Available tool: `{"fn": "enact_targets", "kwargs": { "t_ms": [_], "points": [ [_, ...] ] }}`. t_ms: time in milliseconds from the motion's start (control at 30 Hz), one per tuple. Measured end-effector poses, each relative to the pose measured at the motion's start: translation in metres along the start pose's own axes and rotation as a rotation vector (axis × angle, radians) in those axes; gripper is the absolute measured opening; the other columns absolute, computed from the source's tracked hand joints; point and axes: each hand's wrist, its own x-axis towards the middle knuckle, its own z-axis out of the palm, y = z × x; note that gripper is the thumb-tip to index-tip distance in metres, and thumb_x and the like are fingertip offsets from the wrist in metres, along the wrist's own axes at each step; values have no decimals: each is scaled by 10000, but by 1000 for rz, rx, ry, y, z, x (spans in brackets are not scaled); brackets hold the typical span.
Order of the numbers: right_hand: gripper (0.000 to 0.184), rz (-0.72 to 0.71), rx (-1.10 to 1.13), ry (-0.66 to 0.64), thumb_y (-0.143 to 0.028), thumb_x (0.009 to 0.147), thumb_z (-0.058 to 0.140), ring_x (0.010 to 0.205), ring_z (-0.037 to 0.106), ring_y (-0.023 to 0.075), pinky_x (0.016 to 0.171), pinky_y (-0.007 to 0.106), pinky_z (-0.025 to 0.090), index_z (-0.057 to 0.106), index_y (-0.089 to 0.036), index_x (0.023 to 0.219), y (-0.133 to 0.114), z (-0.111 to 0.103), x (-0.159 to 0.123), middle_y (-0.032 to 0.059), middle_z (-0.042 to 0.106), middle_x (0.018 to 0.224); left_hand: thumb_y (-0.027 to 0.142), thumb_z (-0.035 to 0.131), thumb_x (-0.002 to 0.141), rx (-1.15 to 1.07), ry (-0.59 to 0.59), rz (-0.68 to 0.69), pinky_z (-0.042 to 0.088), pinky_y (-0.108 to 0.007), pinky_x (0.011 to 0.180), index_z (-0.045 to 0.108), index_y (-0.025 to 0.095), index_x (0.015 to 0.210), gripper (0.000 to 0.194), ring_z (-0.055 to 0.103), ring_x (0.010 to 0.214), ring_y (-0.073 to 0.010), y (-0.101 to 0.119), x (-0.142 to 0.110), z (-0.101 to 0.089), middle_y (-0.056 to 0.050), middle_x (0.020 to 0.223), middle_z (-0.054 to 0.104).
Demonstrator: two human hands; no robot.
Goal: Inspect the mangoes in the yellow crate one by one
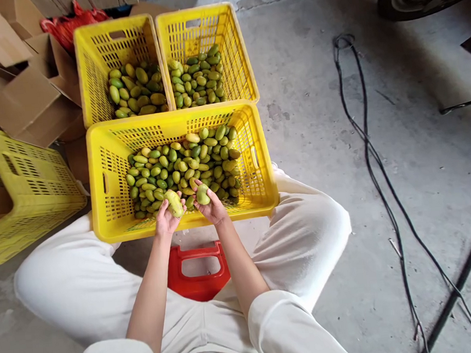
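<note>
My left hand (167,217) is closed around a yellow-green oval fruit (174,204) that looks like a small mango. In my right hand (215,208) is a rounder, paler green fruit (203,194) of the same kind. Both hands are side by side over the near edge of a yellow slatted crate (185,222). Many green and yellowish mangoes (185,161) lie loose inside that crate, below and beyond my fingers. The held fruits partly hide my fingertips.
Behind stand two more yellow crates, a left one (86,74) and a right one (245,60), both holding mangoes. Another yellow crate (42,182) and cardboard boxes (26,101) are at left. A red stool (199,287) is under me. Black cable (366,132) crosses the floor at right.
</note>
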Motion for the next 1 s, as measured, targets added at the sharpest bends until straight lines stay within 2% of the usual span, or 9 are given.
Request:
{"fn": "enact_targets", "kwargs": {
  "t_ms": [100,200,333,400,467,633,767,867,1000],
  "points": [
    [159,5,79,25,-222,791,661,672,586,81,548,158,510,598,-230,937,0,-4,2,-32,619,801,179,693,772,-14,-53,20,437,-251,663,616,219,898,153,517,686,-103,-3,2,-1,-12,875,579],
    [180,19,118,28,-147,759,656,646,559,61,515,124,481,576,-216,904,0,-6,3,-29,614,813,140,702,749,-31,-69,30,436,-229,663,594,221,879,188,500,660,-83,-3,3,-1,17,813,526],
    [192,7,118,-8,-161,783,653,495,423,27,382,92,329,583,-206,955,-1,-4,3,-51,565,739,125,680,761,-36,-37,43,481,-233,737,614,229,964,238,549,722,-88,-2,2,2,17,837,553],
    [148,2,129,11,-248,834,628,512,455,46,393,115,366,583,-216,972,-2,-1,2,-45,566,739,156,673,776,-46,-26,61,501,-253,790,624,222,989,228,576,763,-99,-1,2,3,8,851,575],
    [166,-6,155,58,-321,858,585,619,567,87,472,164,477,587,-223,993,-4,2,1,-15,620,801,222,659,793,-65,-32,67,515,-289,835,633,204,992,202,608,821,-127,0,1,3,-15,883,607],
    [285,-22,132,87,-248,797,584,899,693,185,681,303,611,587,-242,1082,-5,4,0,25,708,977,265,605,830,-61,-30,25,522,-389,909,639,192,1135,315,660,952,-204,1,2,1,-77,1008,675],
    [263,-36,61,103,-245,793,666,898,699,162,715,286,620,582,-259,1041,-2,-1,1,4,705,1003,310,624,885,-25,23,-10,541,-273,732,626,203,1147,283,639,794,-139,0,3,1,-64,983,667],
    [152,19,109,96,-284,817,669,739,655,115,641,226,600,572,-239,925,-1,-4,2,-24,652,821,333,650,870,-50,-13,-19,475,-165,547,619,199,1025,207,531,647,-78,2,2,1,-29,870,591],
    [144,56,152,56,-231,796,672,717,641,103,647,208,595,549,-226,871,-3,-5,1,-24,639,794,227,640,846,-49,-39,-44,443,-104,504,584,204,932,105,503,648,-57,5,0,1,-18,876,542]
  ]
}}
